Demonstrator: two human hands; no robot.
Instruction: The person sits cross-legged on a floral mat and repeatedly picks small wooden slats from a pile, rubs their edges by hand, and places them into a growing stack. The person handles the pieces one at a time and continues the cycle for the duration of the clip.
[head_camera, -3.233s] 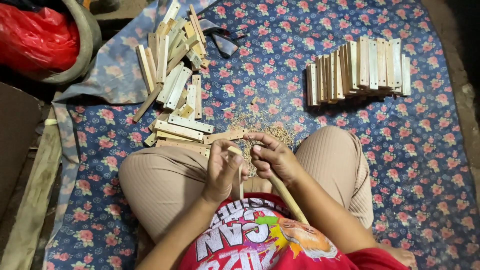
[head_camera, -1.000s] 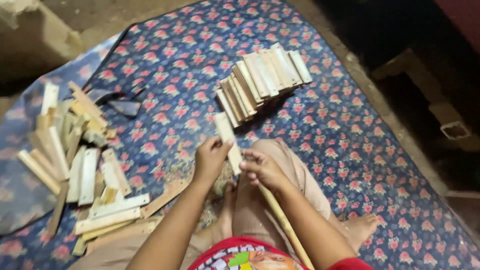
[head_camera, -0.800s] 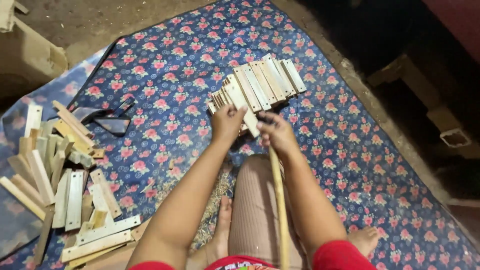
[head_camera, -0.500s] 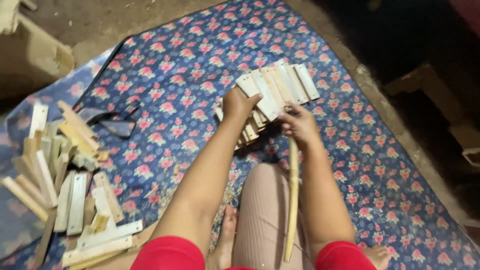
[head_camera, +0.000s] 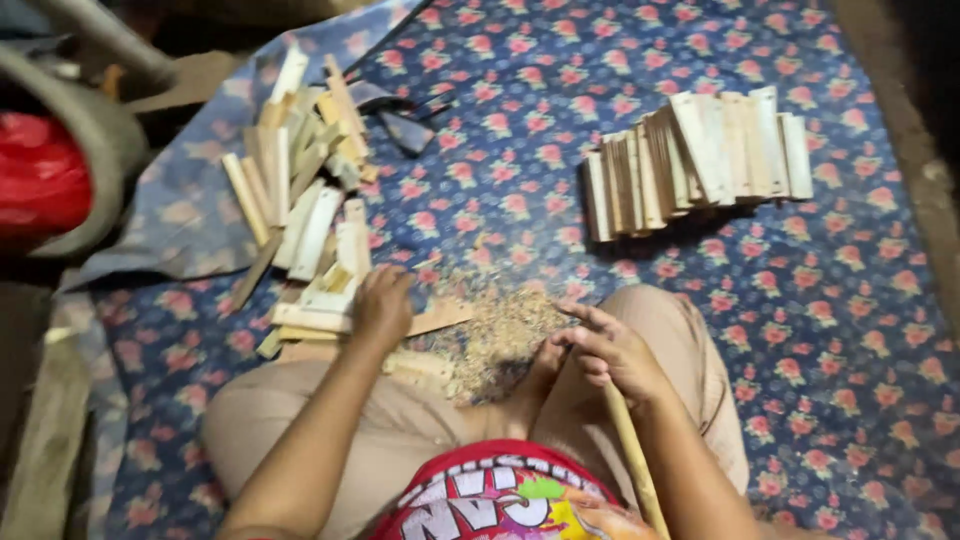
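Note:
I sit cross-legged on a blue flowered cloth (head_camera: 520, 130). My left hand (head_camera: 382, 305) rests on flat wooden pieces (head_camera: 330, 318) at the near end of a loose pile (head_camera: 300, 190) on my left, its fingers curled over them. My right hand (head_camera: 612, 350) is closed around a long wooden stick (head_camera: 632, 455) that runs down past my right arm. A heap of wood shavings (head_camera: 500, 335) lies between my knees. A neat row of trimmed wooden slats (head_camera: 700, 160) stands on the cloth at the upper right, away from both hands.
A dark strap or tool (head_camera: 405, 115) lies on the cloth beyond the loose pile. A red bag (head_camera: 40, 185) sits inside a grey round rim (head_camera: 95, 150) at the far left. Bare floor borders the cloth on the right edge (head_camera: 905, 120).
My left hand set a slat onto the neat row, then swung back left to the loose pile. My right hand drew back to my lap with the stick. The camera turned left.

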